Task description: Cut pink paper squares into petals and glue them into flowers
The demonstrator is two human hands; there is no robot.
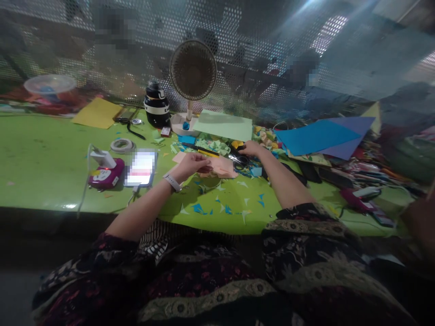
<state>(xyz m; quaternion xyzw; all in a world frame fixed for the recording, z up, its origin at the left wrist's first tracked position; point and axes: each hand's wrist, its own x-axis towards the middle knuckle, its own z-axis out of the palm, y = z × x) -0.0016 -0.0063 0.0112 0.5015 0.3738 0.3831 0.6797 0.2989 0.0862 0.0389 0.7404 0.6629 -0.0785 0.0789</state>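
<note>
My left hand [194, 165], with a white band on the wrist, is closed in a pinch at the left edge of some peach paper pieces [222, 166]. What lies between its fingertips is too small to make out. Farther right, my right hand [250, 148] reaches down by the black-handled scissors [240, 160] and a yellow scrap; its fingertips are partly hidden. A black and yellow tool [204, 150] lies behind the peach paper. Blue and pale paper cuttings [199, 208] are scattered in front of my hands on the green table [50, 158].
At the back stand a fan [193, 70], a black bottle [157, 106] and a pale green sheet [224, 125]. Left are a lit phone [141, 168], a tape roll [122, 145] and a purple device [107, 174] with a cable. Blue sheets [316, 138] lie right.
</note>
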